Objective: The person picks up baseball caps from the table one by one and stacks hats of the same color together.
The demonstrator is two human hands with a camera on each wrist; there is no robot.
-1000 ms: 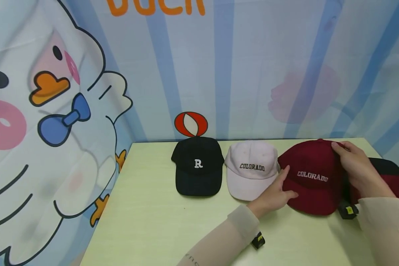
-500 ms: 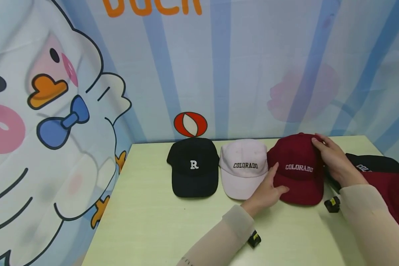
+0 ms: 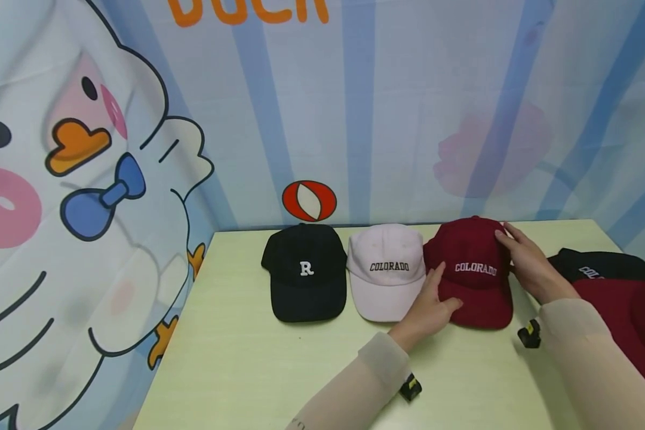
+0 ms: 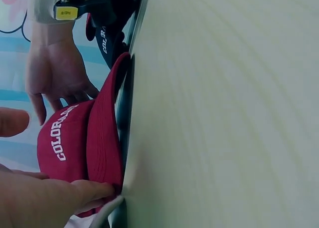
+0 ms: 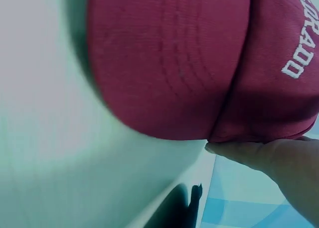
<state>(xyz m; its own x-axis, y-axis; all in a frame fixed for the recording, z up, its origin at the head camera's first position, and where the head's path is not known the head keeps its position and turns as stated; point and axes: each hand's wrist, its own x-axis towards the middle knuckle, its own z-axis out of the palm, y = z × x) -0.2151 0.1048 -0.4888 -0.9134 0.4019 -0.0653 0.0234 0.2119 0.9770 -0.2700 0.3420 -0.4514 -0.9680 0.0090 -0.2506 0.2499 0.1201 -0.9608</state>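
Observation:
A dark red baseball cap lettered COLORADO rests on the table, brim toward me. At its left side is my left hand, its fingers straight along the brim edge and touching it; the thumb stands apart from the cloth in the left wrist view. My right hand lies against the cap's right side with extended fingers. One finger touches the side where brim and crown meet in the right wrist view. Left of the red cap sits a white COLORADO cap, then a black cap with an R.
Another black cap and a second dark red cap lie overlapping at the right, partly behind my right arm. The pale table meets a printed cloth backdrop at its back edge.
Both hands have moved left with the red cap, which now sits straighter on the table. The white and black caps beside it have also slid left. More of the right-hand caps shows.

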